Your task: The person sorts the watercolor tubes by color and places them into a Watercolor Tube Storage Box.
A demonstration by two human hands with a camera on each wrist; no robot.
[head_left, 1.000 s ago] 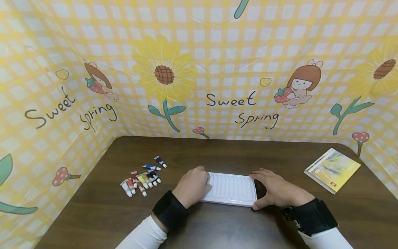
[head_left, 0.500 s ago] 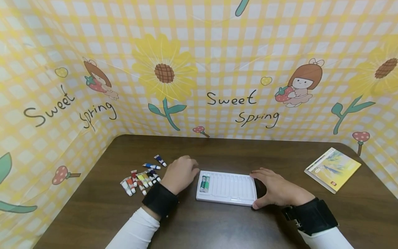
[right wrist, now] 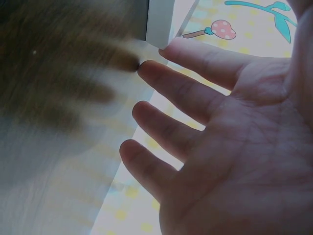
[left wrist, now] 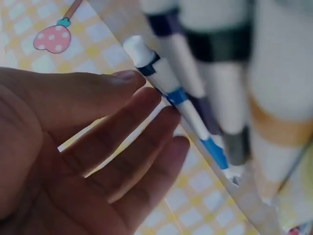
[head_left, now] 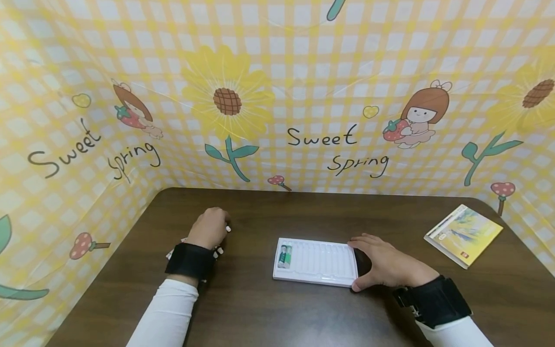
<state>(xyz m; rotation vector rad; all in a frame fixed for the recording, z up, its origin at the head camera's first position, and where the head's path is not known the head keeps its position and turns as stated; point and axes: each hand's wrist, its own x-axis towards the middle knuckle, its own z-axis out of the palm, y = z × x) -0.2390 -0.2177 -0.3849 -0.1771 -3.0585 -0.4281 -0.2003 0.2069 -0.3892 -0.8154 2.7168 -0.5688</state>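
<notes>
My left hand [head_left: 208,227] is over the pile of small paint tubes [head_left: 218,250] on the left, hiding most of them. In the left wrist view its thumb and loosely bent fingers come close to a blue-banded paint tube [left wrist: 195,120] with a white cap; whether they touch it is unclear. A white ribbed plastic tray [head_left: 323,262] lies mid-table with two green paint tubes [head_left: 284,256] side by side at its left end. My right hand [head_left: 386,262] holds the tray's right end, thumb at the near corner and index finger at the far one.
A yellow-covered booklet or flat box [head_left: 464,236] lies at the right rear of the dark wooden table [head_left: 312,318]. Yellow checked cloth [head_left: 321,86] rises behind the table and along its sides.
My left hand has left the tray's left end and moved left over the paint tubes, uncovering the green tubes in the tray. The right hand and tray have stayed put.
</notes>
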